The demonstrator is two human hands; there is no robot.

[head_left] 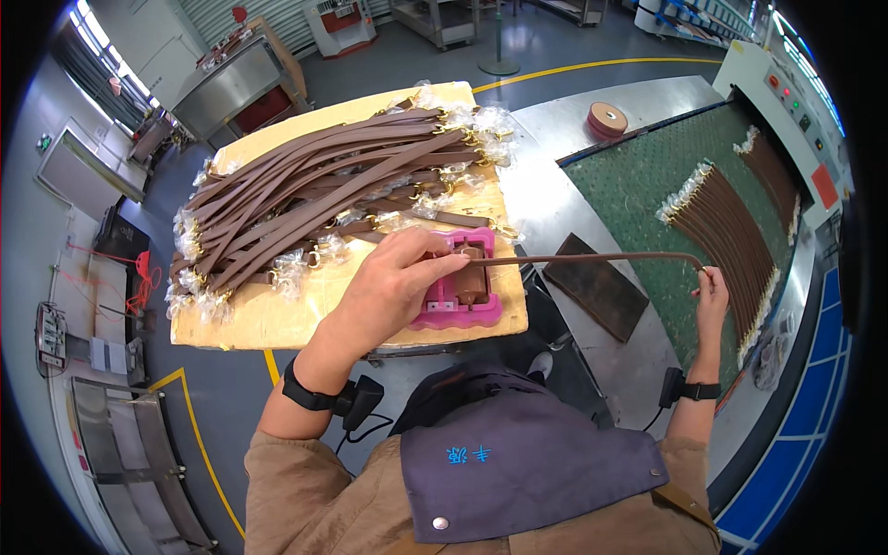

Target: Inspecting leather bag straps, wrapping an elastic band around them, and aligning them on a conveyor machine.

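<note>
A long brown strap (592,258) stretches between my two hands, its narrow edge turned up. My left hand (402,277) pinches its left part with thumb and fingers, just above a brown roller (470,282). That roller sits in a pink plastic holder (490,313) at the board's near right corner. Whether the strap touches the roller is hidden by my fingers. At the right, my right hand (710,298) is closed on the other end, where the strap bends downward. A heap of brown straps (314,190) with gold-coloured hooks and clear plastic wrapping lies left of the holder.
The straps lie on a yellowish board (268,328). To the right, a metal table (546,120) carries a tape roll (607,120) and a dark flat slab (597,287). Beyond, a green conveyor belt (638,166) bears rows of straps (731,240) beside a machine housing (786,111).
</note>
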